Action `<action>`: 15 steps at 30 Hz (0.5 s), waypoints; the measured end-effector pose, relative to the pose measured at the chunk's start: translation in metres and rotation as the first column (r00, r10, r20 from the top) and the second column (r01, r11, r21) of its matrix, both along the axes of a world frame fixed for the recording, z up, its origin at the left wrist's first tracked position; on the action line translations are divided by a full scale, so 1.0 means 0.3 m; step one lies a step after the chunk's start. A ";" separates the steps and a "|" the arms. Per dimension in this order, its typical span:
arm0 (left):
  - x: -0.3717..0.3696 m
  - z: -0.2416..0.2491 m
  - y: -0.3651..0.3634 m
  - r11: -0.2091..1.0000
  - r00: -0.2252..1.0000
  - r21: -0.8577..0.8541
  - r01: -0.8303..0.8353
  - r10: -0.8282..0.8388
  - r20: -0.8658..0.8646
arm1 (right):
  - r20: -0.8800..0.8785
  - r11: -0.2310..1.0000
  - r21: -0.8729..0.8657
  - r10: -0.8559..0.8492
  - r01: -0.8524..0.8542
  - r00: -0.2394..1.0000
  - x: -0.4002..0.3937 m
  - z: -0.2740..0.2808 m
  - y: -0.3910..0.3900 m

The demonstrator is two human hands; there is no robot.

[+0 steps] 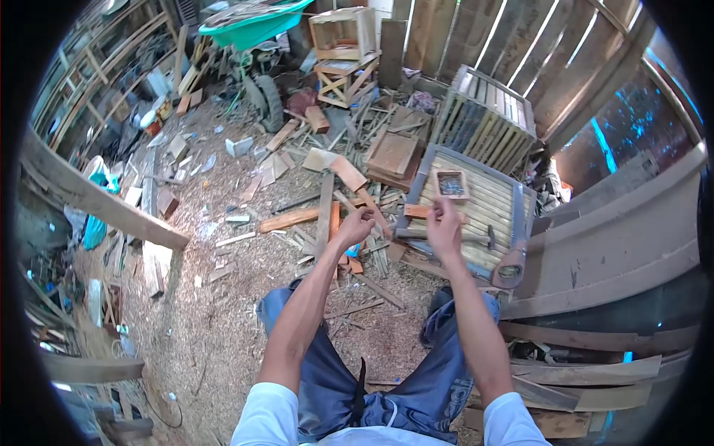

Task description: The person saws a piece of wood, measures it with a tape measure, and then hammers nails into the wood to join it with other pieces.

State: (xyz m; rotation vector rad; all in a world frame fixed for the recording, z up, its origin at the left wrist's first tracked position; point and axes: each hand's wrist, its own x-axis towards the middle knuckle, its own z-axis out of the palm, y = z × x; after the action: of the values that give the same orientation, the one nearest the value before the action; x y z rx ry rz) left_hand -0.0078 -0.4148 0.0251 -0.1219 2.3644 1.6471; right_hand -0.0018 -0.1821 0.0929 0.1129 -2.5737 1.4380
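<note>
A slatted wooden panel with a grey frame (518,215) lies at the right of centre. On it sits a small square wooden box (451,184) with small dark pieces inside, and a hammer (476,237) rests below the box. My right hand (444,224) is over the panel, between box and hammer, fingers bent together beside a small orange-brown wood block (417,211); what they hold is too small to make out. My left hand (358,224) hovers above wood scraps left of the panel, its fingers curled and pinched; anything between them is hidden.
Loose boards and offcuts (290,218) lie over the shaving-covered ground. A slatted crate (487,111) stands behind the panel, a wooden stool (346,82) and a green basin (256,28) farther back. A wooden beam (104,197) crosses the left side.
</note>
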 end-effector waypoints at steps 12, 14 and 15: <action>0.171 -0.226 -0.350 0.872 0.970 -0.476 0.113 0.007 0.243 | 0.765 0.948 -0.319 0.268 -0.018 0.585 0.360 -0.963 -0.334; 0.167 -0.358 -0.371 0.887 0.947 -0.436 0.150 -0.003 0.321 | 0.802 0.888 -0.416 0.257 0.196 0.539 0.356 -0.925 -0.323; 0.154 -0.440 -0.378 0.896 0.934 -0.414 0.162 -0.003 0.358 | 0.805 0.883 -0.421 0.259 0.206 0.534 0.327 -0.949 -0.324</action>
State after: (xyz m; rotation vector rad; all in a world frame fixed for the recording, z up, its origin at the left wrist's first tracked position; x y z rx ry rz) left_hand 0.0383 -0.5283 -0.1070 -0.3589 2.3698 0.9296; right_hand 0.0962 -0.2794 -0.1919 -0.8586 -2.6834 2.5932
